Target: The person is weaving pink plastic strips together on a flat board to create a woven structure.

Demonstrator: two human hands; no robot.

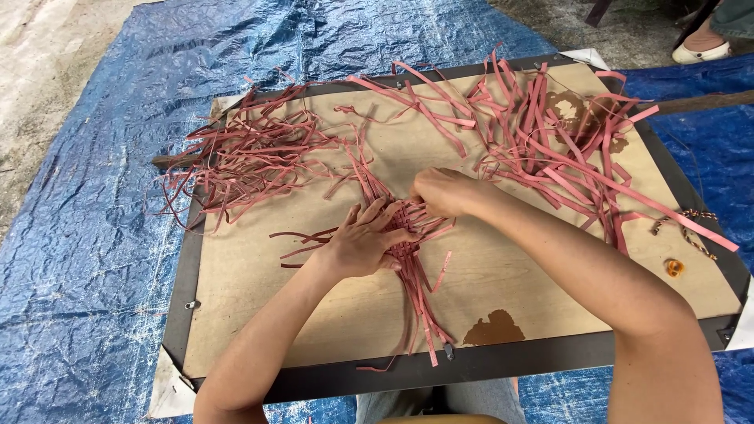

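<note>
Down on the wooden board [259, 275], my left hand [363, 239] lay flat with its fingers [375, 213] spread apart, pressing the small woven patch of reddish strips [408, 224] near the board's middle. My right hand [442, 191] sat just beside it at the patch's upper edge, fingers curled together and pinched on a strip. Loose strips [251, 153] lay piled to the upper left and more loose strips [565, 149] to the upper right. Underneath spread a blue tarp [86, 235].
</note>
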